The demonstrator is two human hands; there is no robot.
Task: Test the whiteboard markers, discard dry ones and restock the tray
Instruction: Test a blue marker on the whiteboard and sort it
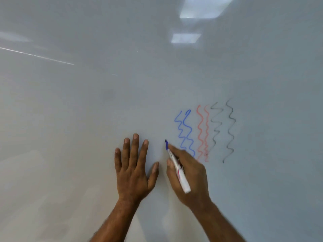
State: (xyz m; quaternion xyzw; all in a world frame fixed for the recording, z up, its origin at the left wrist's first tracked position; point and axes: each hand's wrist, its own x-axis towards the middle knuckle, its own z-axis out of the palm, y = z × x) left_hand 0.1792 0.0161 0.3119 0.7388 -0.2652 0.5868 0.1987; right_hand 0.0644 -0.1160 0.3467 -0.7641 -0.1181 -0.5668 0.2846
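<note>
A whiteboard [87,102] fills the whole view. My right hand [190,175] grips an uncapped blue marker [176,166] with a white barrel, its blue tip touching or nearly touching the board just left of the squiggles. On the board stand two blue wavy lines [185,131], two red wavy lines [202,133] and two black wavy lines [225,130], side by side. My left hand [134,170] lies flat against the board with fingers spread, left of the marker and holding nothing.
Ceiling lights reflect in the board's glossy surface at the upper right [195,13]. The marker tray is out of view.
</note>
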